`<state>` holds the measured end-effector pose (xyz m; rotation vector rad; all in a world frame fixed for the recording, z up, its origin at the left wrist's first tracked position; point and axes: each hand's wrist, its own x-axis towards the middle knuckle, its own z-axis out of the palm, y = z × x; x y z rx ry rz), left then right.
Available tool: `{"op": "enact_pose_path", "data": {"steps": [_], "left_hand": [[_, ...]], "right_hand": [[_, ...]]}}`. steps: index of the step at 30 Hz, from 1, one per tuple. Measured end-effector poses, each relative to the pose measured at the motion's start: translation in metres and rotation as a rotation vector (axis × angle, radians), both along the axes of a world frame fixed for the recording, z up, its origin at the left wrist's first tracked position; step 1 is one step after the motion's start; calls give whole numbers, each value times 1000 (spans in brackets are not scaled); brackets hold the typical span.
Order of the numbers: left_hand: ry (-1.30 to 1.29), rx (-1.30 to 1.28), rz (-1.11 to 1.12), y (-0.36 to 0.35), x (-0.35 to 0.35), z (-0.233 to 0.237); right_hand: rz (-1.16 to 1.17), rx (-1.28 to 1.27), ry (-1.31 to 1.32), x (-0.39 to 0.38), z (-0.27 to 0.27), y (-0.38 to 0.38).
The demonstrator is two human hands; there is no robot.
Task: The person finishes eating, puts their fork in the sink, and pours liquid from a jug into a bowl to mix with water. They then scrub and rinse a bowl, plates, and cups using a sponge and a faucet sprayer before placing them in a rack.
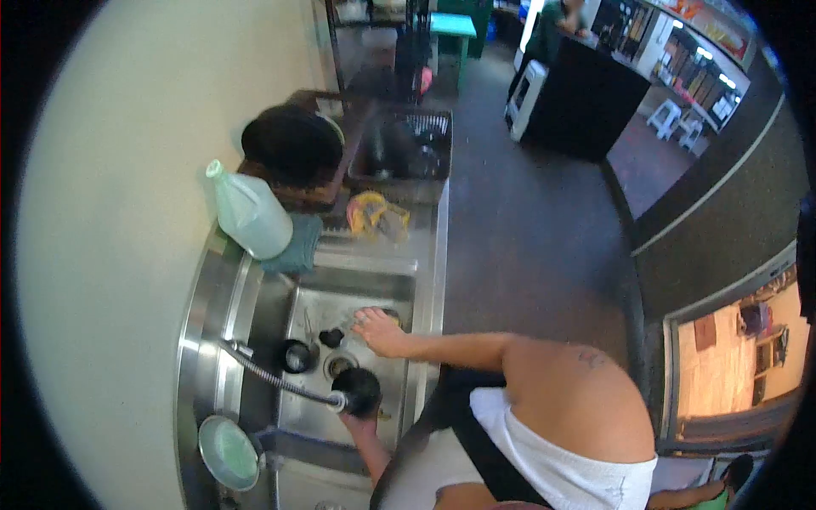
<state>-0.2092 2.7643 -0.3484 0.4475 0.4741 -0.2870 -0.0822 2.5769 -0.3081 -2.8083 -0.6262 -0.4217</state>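
A bendy silver metal tap [280, 387] reaches a round black container [360, 390] in the shiny steel sink [304, 418]. The left hand [359, 422] holds the container; the right hand [378, 331] is spread nearby, can't tell if it holds anything

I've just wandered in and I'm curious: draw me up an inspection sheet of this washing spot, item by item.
Surface: metal sink, dark drain visible.
Job's things: black bowl in hand beneath the tap head; smaller dark cup in the sink.
Clutter: pale jug by a greenish cloth; yellow item, unclear; pale green bowl beside the sink.
Hands: left hand holds the black bowl; right hand reaches over the sink, its grip unclear.
Cables: nothing seen; the flexible tap hose is metal.
Surroundings: dark counter with another person beside it; turquoise table beyond.
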Motion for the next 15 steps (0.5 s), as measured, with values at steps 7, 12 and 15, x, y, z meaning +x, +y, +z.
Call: {"op": "enact_pose_path", "data": {"steps": [7,12,15], "left_hand": [[27,-51,70,-11,-1,-10],[31,-15,126,0,-4,-19],[31,-7,200,12,-5,-29]], "right_hand": [[671,131,576,-50,-64,88],[270,232,730,-72,-62,108],[507,315,866,-86,-9,98]]}}
